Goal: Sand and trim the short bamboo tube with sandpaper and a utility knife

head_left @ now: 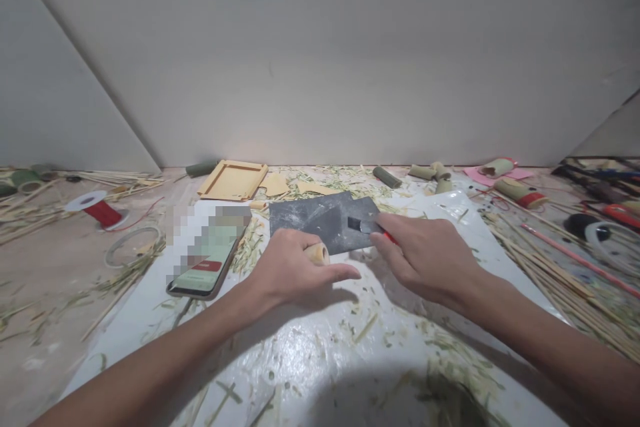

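My left hand [295,268] is closed round a short pale bamboo piece [319,253], with the thumb stretched out to the right. My right hand [423,255] is closed on a small knife with a red handle [389,237] and a dark blade [359,224]. The blade lies over a dark grey sheet [320,217], just right of the bamboo piece. Both hands hover over a white plastic sheet [310,353] strewn with bamboo shavings.
A phone [206,260] lies left of my left hand. A red thread spool [103,212], a wooden tray [233,180], bamboo tubes [517,191] and a bundle of thin sticks [565,280] lie about. A wall stands close behind.
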The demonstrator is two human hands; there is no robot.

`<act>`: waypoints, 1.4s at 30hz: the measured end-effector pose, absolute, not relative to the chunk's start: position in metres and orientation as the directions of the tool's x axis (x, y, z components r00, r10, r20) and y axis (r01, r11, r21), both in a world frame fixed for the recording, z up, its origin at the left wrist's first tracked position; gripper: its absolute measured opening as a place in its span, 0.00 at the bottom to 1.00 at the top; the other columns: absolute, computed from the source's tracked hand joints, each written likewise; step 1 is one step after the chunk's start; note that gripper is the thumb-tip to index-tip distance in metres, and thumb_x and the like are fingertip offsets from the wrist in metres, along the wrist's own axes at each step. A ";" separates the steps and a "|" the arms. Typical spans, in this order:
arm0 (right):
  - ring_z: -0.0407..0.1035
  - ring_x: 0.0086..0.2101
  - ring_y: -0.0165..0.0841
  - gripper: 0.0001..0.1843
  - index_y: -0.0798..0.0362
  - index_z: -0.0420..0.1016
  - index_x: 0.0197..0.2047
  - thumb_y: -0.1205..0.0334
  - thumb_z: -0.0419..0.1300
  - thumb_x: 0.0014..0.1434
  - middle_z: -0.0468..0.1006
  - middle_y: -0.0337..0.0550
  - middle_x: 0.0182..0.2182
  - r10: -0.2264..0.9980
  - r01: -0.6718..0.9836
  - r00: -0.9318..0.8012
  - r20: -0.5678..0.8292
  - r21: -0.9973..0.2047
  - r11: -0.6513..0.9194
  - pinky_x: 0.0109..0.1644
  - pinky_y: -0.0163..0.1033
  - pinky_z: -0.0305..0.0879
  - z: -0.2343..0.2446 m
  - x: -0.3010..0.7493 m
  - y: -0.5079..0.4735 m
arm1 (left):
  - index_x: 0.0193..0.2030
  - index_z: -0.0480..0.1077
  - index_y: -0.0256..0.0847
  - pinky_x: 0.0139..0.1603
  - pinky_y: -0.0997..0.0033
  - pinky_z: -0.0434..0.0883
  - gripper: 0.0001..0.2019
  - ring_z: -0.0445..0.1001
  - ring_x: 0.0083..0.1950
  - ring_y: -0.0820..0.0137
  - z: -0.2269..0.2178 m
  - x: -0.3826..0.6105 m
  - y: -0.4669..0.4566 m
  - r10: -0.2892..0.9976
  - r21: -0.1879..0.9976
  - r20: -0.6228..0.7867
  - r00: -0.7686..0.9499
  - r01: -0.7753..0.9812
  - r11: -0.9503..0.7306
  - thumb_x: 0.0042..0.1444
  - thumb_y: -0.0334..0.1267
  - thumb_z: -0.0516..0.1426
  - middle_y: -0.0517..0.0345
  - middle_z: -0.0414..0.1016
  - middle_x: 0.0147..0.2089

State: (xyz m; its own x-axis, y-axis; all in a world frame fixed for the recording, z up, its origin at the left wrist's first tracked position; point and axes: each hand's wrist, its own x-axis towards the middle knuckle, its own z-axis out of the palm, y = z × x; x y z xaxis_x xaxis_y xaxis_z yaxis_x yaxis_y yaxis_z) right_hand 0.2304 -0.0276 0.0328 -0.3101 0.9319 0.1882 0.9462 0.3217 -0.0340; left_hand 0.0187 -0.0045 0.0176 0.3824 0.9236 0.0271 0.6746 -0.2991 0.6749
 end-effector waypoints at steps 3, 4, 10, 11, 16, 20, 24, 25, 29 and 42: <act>0.58 0.23 0.31 0.14 0.50 0.55 0.29 0.55 0.42 0.65 0.66 0.36 0.22 0.927 0.920 -0.342 0.152 -0.147 0.363 0.28 0.36 0.42 0.032 0.229 -0.027 | 0.17 0.66 0.39 0.22 0.70 0.54 0.27 0.56 0.21 0.74 0.016 0.017 -0.003 0.914 0.695 0.006 0.406 0.655 -0.296 0.37 0.65 0.63 0.63 0.62 0.17; 0.57 0.23 0.30 0.14 0.50 0.55 0.29 0.55 0.42 0.66 0.65 0.36 0.22 0.921 0.903 -0.367 0.131 -0.189 0.387 0.28 0.36 0.42 0.031 0.226 -0.029 | 0.17 0.66 0.39 0.21 0.71 0.54 0.27 0.56 0.21 0.74 0.015 0.017 -0.003 0.909 0.702 0.008 0.416 0.645 -0.302 0.37 0.64 0.63 0.64 0.61 0.17; 0.56 0.22 0.29 0.17 0.51 0.60 0.30 0.52 0.43 0.67 0.67 0.36 0.22 0.839 0.790 -0.543 0.037 -0.317 0.525 0.28 0.36 0.43 0.029 0.211 -0.042 | 0.17 0.57 0.39 0.20 0.73 0.50 0.27 0.53 0.22 0.76 0.012 0.015 -0.007 0.868 0.712 0.034 0.495 0.598 -0.369 0.37 0.60 0.64 0.67 0.55 0.17; 0.57 0.22 0.29 0.17 0.51 0.60 0.30 0.52 0.43 0.67 0.68 0.36 0.23 0.829 0.777 -0.559 0.034 -0.326 0.538 0.28 0.36 0.43 0.029 0.210 -0.044 | 0.17 0.57 0.39 0.20 0.73 0.50 0.27 0.53 0.22 0.76 0.012 0.015 -0.008 0.860 0.711 0.029 0.509 0.594 -0.376 0.38 0.60 0.64 0.68 0.55 0.18; 0.55 0.20 0.28 0.17 0.52 0.61 0.29 0.53 0.45 0.66 0.67 0.36 0.21 0.820 0.774 -0.572 0.035 -0.310 0.553 0.26 0.36 0.42 0.031 0.209 -0.047 | 0.17 0.58 0.39 0.22 0.74 0.49 0.27 0.51 0.23 0.76 0.012 0.016 -0.011 0.836 0.686 0.046 0.546 0.591 -0.424 0.37 0.60 0.64 0.68 0.53 0.17; 0.54 0.20 0.28 0.14 0.51 0.60 0.27 0.55 0.48 0.63 0.67 0.35 0.20 0.812 0.774 -0.583 0.041 -0.277 0.570 0.26 0.36 0.41 0.032 0.209 -0.047 | 0.17 0.59 0.38 0.23 0.73 0.50 0.25 0.53 0.23 0.76 0.010 0.016 -0.011 0.824 0.671 0.065 0.563 0.587 -0.454 0.39 0.57 0.64 0.68 0.54 0.17; 0.53 0.20 0.28 0.15 0.51 0.58 0.26 0.54 0.48 0.62 0.65 0.34 0.19 0.825 0.790 -0.560 0.076 -0.249 0.560 0.27 0.36 0.40 0.032 0.209 -0.046 | 0.16 0.56 0.38 0.24 0.73 0.50 0.27 0.50 0.23 0.76 0.009 0.016 -0.010 0.821 0.637 0.109 0.560 0.594 -0.490 0.42 0.56 0.63 0.68 0.52 0.16; 0.53 0.20 0.28 0.15 0.51 0.58 0.26 0.53 0.47 0.63 0.65 0.34 0.19 0.828 0.796 -0.554 0.083 -0.238 0.557 0.27 0.36 0.40 0.032 0.210 -0.045 | 0.16 0.55 0.38 0.24 0.72 0.49 0.27 0.50 0.23 0.76 0.008 0.016 -0.010 0.821 0.626 0.125 0.557 0.598 -0.500 0.42 0.57 0.63 0.68 0.51 0.16; 0.55 0.20 0.29 0.16 0.51 0.60 0.27 0.52 0.46 0.63 0.68 0.36 0.21 0.834 0.816 -0.542 0.108 -0.170 0.552 0.27 0.37 0.38 0.032 0.211 -0.043 | 0.15 0.49 0.38 0.24 0.71 0.47 0.32 0.45 0.23 0.76 0.008 0.017 -0.008 0.823 0.584 0.187 0.536 0.613 -0.532 0.43 0.64 0.60 0.68 0.46 0.16; 0.57 0.18 0.30 0.16 0.50 0.64 0.29 0.52 0.45 0.64 0.69 0.37 0.19 0.924 0.941 -0.329 0.197 -0.013 0.338 0.25 0.36 0.38 0.036 0.223 -0.028 | 0.15 0.61 0.39 0.24 0.71 0.52 0.29 0.55 0.21 0.75 0.011 0.016 -0.001 0.884 0.615 0.171 0.436 0.654 -0.441 0.43 0.65 0.60 0.65 0.59 0.16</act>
